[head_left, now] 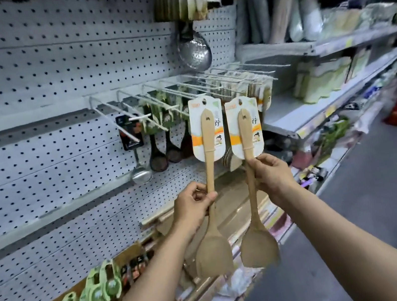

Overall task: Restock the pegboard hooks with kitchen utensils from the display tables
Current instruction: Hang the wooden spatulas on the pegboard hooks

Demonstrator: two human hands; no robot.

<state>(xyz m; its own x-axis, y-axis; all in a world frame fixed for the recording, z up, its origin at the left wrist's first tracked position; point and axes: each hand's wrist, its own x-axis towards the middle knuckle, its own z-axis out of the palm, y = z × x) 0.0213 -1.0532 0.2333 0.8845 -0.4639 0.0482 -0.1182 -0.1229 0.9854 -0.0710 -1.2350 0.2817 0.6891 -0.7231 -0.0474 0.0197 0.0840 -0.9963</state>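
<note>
Two carded spatulas raised to white wire hooks (181, 87).
Left hand (195, 207) grasps left pale wooden spatula (208, 175), right hand (271, 175) right wooden spatula (251, 181); card holes should be aligned with hook tips singly.

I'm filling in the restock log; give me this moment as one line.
step: hanging | left hand: grips left wooden spatula | right hand: pinches right wooden spatula | cards: at hooks, seating unclear

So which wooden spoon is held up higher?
The wooden spoon in the left hand, the left wooden spoon. Its card tops out above the card on the right wooden spoon, which the right hand holds lower.
</note>
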